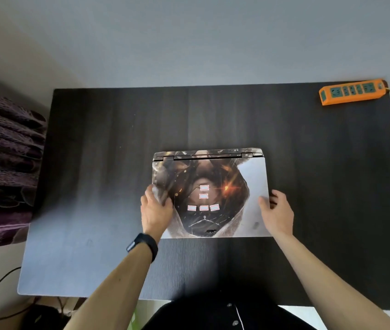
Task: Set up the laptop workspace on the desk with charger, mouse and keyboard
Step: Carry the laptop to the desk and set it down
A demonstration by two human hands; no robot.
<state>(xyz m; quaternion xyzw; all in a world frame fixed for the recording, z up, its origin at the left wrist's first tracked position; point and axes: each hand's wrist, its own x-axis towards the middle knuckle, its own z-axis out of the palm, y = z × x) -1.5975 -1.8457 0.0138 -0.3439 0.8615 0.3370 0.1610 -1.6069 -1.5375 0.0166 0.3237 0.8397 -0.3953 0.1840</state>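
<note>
**Q:** Forearms come first, reaching toward twelve o'clock. What do they hold?

**A:** A closed laptop (213, 194), flat at mid-desk. Its long side runs nine to three, with the hinge at twelve. The left hand (157, 210) grips its nine o'clock edge and the right hand (277, 210) its three o'clock edge, both equally near.

**Q:** Room to move?

**A:** The desk (94, 163) runs on well past it all round. A power strip (353, 91) lies well apart at two o'clock, by the far edge.
</note>
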